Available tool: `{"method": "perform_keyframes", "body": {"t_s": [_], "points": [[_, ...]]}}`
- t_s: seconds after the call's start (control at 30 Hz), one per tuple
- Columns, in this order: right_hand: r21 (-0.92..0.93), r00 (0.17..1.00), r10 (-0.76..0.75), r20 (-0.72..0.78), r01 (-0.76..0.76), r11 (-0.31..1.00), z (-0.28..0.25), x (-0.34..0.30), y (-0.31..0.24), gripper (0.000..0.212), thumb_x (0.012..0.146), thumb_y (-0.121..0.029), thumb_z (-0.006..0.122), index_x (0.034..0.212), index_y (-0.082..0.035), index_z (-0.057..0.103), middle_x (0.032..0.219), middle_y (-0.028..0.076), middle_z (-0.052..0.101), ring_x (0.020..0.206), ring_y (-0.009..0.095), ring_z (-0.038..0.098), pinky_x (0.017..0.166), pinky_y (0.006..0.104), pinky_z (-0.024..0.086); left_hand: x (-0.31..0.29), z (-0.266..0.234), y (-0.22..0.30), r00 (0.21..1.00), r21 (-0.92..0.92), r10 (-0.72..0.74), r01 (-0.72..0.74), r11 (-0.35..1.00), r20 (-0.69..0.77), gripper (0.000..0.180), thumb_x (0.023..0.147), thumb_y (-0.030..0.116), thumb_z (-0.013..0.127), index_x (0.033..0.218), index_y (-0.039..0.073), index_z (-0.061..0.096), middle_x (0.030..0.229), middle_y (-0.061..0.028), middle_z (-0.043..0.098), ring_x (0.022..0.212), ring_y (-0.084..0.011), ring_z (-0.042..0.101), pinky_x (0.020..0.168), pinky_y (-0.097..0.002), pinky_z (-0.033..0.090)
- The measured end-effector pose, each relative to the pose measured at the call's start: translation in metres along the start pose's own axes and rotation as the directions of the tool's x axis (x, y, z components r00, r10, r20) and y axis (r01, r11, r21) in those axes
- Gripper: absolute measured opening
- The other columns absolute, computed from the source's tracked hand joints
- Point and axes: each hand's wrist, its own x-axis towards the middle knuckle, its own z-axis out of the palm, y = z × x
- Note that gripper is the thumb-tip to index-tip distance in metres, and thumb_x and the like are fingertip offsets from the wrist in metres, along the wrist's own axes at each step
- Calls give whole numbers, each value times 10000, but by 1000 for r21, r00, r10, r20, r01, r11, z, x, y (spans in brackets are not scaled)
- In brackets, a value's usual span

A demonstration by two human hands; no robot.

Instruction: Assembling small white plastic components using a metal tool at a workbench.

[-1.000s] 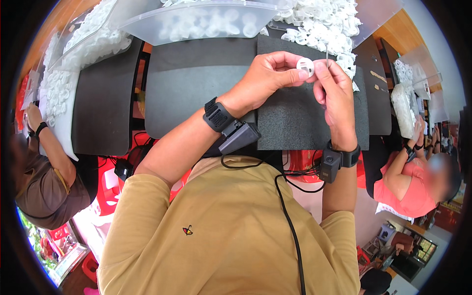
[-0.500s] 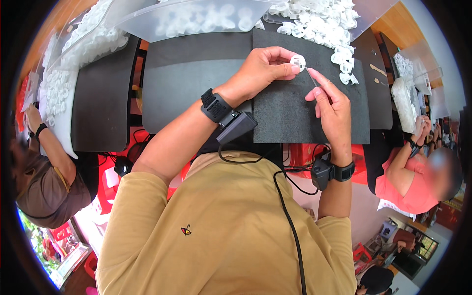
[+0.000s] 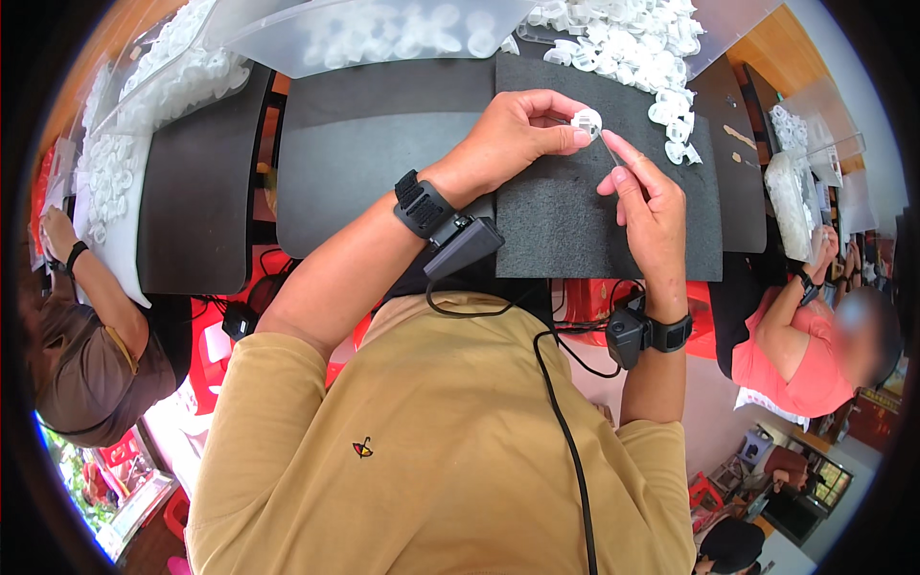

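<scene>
Between thumb and fingers, my left hand (image 3: 522, 132) pinches a small round white plastic part (image 3: 586, 122) above the dark grey mat. My right hand (image 3: 647, 196) grips a thin, slender tool (image 3: 612, 153), whose upper end reaches to the edge of the white part; what kind of tool it is I cannot make out. Both hands are close together over the mat (image 3: 575, 220). Just right of them, a few loose white parts (image 3: 678, 129) trail down from a larger pile (image 3: 623, 34).
A translucent bin (image 3: 374, 43) of white parts stands at the far edge of the black table (image 3: 383, 144). More white parts (image 3: 110, 182) lie at the left. Other people work at either side, one in brown (image 3: 105, 355), one in pink (image 3: 800, 350). Cables (image 3: 561, 422) hang from my wrist devices.
The white part has turned slightly in my left fingers and shifted a little to the right. The tool's end stays at its edge. My right hand has barely moved.
</scene>
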Motion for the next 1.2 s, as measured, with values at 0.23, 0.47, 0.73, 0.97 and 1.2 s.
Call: {"method": "perform_keyframes", "body": {"t_s": [0.23,0.47,0.73,0.97,1.2], "points": [[-26,1000,2,-7,-2,1000,-1,-1,-2,325,919,-113,525,1227,-139,628,667,4,617,514,28,423,488,220,372,0,0,-1,1000,17,17,-17,1000,6,326,849,99,688,1134,-32,597,1041,-83,654,939,-116,627,868,-251,512],[-79,999,-48,-8,47,996,-1,1,-3,329,906,-89,523,1211,-141,636,662,35,622,552,50,485,534,238,407,1,0,-4,999,-5,34,-34,999,-12,303,809,76,722,1082,-19,632,964,-64,681,862,-91,631,785,-223,511],[-546,971,-225,77,229,806,-12,4,-30,319,847,-25,516,1087,-147,687,755,108,648,641,278,627,586,360,482,-1,3,-2,999,192,31,-33,981,12,276,827,36,692,1089,-23,630,963,-62,685,877,-90,640,794,-217,516],[-676,935,-195,297,350,649,-27,25,-35,281,855,-66,520,1070,-136,687,789,152,650,703,333,621,607,401,493,1,3,-9,999,356,39,-48,933,32,264,821,46,700,1071,-21,643,926,-62,693,842,-84,645,759,-212,517],[-307,955,-72,289,164,937,-44,27,-31,313,883,-86,516,1157,-131,660,627,45,580,555,119,517,558,283,425,2,2,2,999,66,44,-44,997,9,264,839,96,697,1064,-28,637,949,-68,680,851,-99,636,779,-224,519]]}}
